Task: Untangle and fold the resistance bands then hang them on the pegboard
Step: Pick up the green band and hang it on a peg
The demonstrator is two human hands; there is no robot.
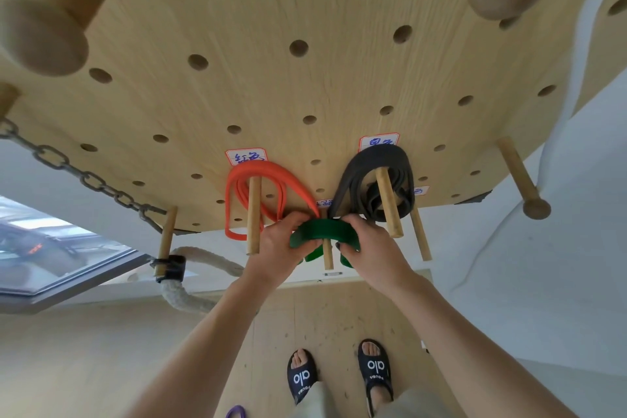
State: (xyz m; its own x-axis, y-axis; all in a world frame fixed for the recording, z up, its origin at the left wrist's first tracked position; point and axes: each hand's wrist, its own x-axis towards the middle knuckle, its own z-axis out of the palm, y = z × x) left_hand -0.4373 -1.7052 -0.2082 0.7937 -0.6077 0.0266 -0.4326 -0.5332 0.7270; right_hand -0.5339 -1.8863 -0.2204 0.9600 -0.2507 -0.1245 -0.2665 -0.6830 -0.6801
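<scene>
1. Both hands, left and right, grip the folded green band looped over the middle peg.
2. Released unseated, its folds may spring open and slide off that peg.
3. A purple band lies on the floor.

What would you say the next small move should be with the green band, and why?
Probably slide the green band further back along its peg and let go: both the left hand and the right hand grip it looped over that peg, between the hung orange band and black band.
</scene>
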